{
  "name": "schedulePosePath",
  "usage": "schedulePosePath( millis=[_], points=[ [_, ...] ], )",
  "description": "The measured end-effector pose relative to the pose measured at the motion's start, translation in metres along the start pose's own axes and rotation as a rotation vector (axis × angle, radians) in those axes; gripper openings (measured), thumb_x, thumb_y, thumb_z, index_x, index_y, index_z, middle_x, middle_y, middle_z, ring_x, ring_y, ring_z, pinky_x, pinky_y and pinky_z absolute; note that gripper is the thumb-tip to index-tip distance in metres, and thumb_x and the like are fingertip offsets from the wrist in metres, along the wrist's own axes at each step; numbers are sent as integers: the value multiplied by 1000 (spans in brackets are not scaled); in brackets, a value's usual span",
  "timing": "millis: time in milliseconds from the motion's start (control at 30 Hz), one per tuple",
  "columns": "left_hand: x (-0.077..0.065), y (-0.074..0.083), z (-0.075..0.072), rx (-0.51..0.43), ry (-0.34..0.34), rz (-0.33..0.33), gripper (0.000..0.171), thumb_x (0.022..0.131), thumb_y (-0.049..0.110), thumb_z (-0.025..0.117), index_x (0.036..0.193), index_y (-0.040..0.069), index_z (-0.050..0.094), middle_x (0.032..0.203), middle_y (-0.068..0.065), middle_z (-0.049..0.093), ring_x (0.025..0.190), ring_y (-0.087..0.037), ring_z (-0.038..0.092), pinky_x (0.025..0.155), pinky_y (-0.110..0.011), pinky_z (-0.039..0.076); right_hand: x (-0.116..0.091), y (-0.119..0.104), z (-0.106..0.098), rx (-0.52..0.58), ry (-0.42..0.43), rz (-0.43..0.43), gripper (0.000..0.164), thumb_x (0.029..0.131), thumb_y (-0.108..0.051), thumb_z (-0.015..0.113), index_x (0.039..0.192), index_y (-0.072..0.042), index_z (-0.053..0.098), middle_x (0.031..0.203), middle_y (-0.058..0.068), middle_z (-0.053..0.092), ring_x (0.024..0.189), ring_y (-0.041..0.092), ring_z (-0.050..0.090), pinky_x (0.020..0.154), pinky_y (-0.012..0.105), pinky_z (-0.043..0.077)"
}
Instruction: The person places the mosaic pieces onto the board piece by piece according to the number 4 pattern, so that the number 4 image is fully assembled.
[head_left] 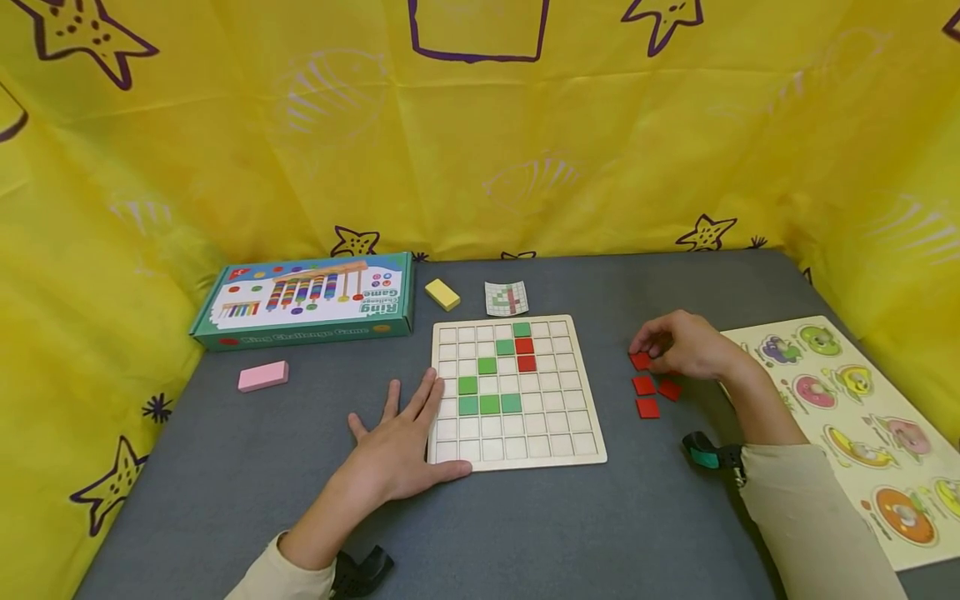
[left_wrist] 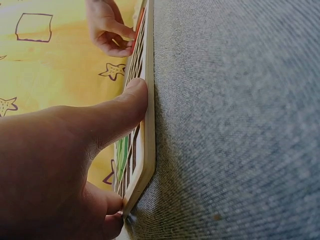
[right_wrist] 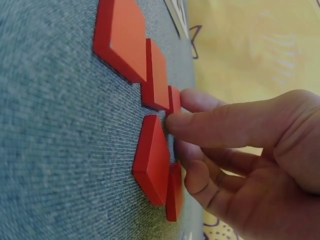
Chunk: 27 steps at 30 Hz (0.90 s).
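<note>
A light wooden grid board (head_left: 558,450) lies flat in the middle, with several green tiles (head_left: 489,404) and two red tiles (head_left: 527,362) in its cells. My left hand (head_left: 393,454) rests at the board's near left corner, fingers spread along the left edge. Its thumb (left_wrist: 125,105) lies across the near rim. To the right of the board, my right hand (head_left: 693,346) pinches the farthest red tile (right_wrist: 173,95) between thumb and forefinger at the table. Several other loose red tiles (head_left: 647,408) lie just nearer, one partly behind the fingers in the right wrist view.
Behind the board are a small pattern card (head_left: 506,298) and a yellow block (head_left: 442,294). A Ring Challenge Game box (head_left: 307,300) stands back left, a pink block (head_left: 263,376) before it. A fruit picture board (head_left: 862,417) lies right, under the right forearm.
</note>
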<state>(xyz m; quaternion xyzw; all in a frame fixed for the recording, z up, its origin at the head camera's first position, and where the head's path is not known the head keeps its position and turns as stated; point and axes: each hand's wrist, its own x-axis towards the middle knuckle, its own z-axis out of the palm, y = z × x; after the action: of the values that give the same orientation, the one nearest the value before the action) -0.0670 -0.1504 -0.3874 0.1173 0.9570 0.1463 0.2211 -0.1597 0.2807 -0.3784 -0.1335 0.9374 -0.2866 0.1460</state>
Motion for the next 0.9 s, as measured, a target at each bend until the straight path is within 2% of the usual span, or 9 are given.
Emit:
schedulePosePath(
  millis=[367,900],
  points=[
    [0,0,1,2,7,5,118,83,79,68,169,24,10,177,6,-2,160,-47,-2,100,-94,2,0,-2,1,-15,34,16,24,79,-3,85,102,-10,80,86,-1,74,83,15,67,73,28,53],
    [0,0,1,6,15,6,118,82,79,68,169,23,12,177,6,-1,160,-47,-1,100,-95,4,-3,-3,-1,31,84,46,25,82,-9,85,107,-11,82,90,2,78,84,14,70,69,26,53]
  ],
)
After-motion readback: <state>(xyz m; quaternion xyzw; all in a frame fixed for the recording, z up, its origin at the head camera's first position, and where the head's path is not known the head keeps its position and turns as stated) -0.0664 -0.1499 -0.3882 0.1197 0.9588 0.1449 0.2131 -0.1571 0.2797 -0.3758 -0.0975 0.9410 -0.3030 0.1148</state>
